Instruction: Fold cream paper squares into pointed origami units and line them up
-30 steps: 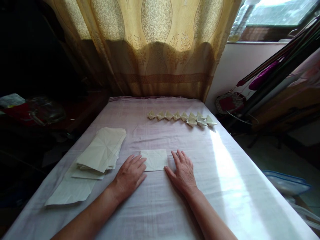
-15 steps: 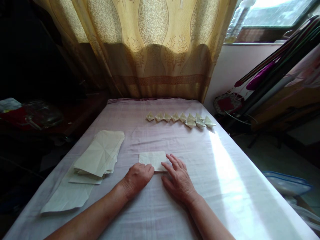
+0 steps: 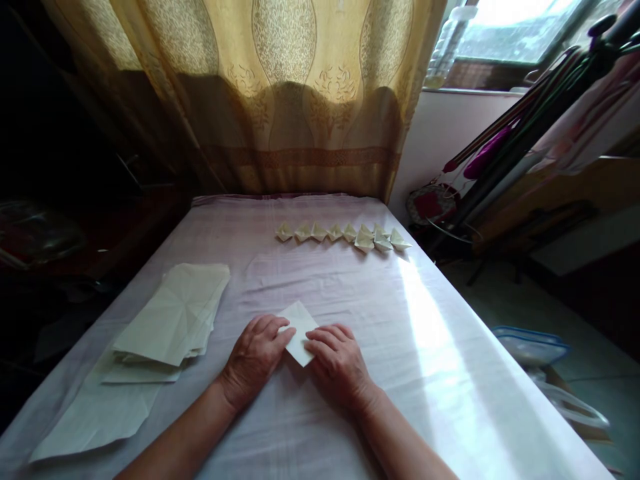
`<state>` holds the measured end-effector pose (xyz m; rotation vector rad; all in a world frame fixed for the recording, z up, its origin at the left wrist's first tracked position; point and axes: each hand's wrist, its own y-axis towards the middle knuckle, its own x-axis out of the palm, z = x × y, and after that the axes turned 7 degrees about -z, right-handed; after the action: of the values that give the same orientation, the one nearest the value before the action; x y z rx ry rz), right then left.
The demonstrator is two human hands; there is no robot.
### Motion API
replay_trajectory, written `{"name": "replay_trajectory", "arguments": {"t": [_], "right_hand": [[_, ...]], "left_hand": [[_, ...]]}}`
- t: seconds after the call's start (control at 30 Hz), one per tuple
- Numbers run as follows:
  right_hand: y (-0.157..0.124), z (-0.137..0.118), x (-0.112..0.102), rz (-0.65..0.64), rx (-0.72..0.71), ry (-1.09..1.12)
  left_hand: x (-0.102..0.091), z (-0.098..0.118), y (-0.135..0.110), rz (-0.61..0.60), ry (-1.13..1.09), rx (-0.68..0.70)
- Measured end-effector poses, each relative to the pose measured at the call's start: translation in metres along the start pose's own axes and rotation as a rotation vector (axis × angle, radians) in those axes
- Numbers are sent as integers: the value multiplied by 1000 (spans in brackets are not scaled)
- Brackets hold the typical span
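A small folded sheet of paper lies between my two hands near the middle of the table, turned so that one corner points away from me. My left hand pinches its left edge, thumb on top. On the opposite edge, the fingers of my right hand are closed on the paper, with the thumb hidden. To the left rests a stack of creased paper sheets, over a longer loose sheet. Several folded paper boats stand in a row at the far side.
A pale checked cloth covers the table. Behind it hangs a yellow curtain. Beyond the right edge are a small bag, a dark slanting pole and a blue-rimmed clear container on the floor.
The paper has turned from lying square to standing cornerwise. My right hand has closed from spread fingers onto its right edge. My left hand has regripped the left edge. The view has shifted rightward.
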<state>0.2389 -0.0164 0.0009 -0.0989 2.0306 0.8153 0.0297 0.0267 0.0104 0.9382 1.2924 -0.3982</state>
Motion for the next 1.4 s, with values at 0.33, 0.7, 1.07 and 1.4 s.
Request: {"name": "replay_trajectory", "arguments": {"t": [0.33, 0.7, 1.07, 1.4], "right_hand": [[-1, 2, -3, -138, 55, 79], [5, 18, -1, -221, 237, 294], [27, 0, 20, -166, 383, -31], [32, 2, 23, -148, 320, -69]], "left_hand": [[3, 20, -24, 15, -238, -162], [5, 13, -33, 156, -400, -230], [14, 14, -34, 102, -237, -430], [7, 24, -35, -62, -107, -171]]}}
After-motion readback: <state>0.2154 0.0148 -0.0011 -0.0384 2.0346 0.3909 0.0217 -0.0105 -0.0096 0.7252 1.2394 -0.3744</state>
